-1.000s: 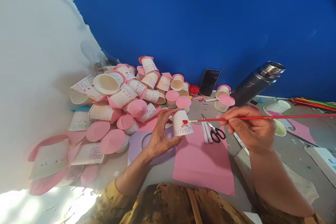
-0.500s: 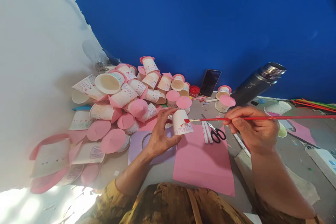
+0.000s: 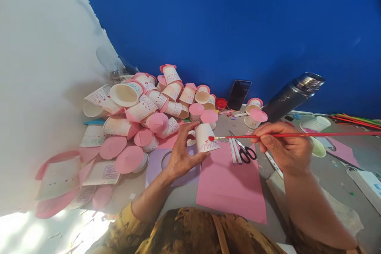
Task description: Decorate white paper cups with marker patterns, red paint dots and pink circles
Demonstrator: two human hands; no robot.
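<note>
Upside down in my left hand (image 3: 183,155) is a white paper cup (image 3: 204,134), gripped between thumb and fingers. Purple squiggles run along its rim, with small red marks above them. My right hand (image 3: 284,147) pinches a long thin red paintbrush (image 3: 244,137), held nearly level. Its red-loaded tip is at the cup's side, by the red marks; whether it touches cannot be told. Pink paper (image 3: 230,190) lies under the hands. On its upper part rest black-handled scissors (image 3: 246,153) and two white markers (image 3: 235,152).
Many decorated cups with pink paper discs (image 3: 127,158) are heaped on the left. Against the blue wall stand a red paint pot (image 3: 221,104), a phone (image 3: 239,94) and a dark flask (image 3: 293,97). Another marker (image 3: 274,164) and a cloth (image 3: 333,202) lie right.
The brush tip has shifted very slightly left and down on the cup's side, and my right hand moved a little left with it. My left hand holds the cup almost still.
</note>
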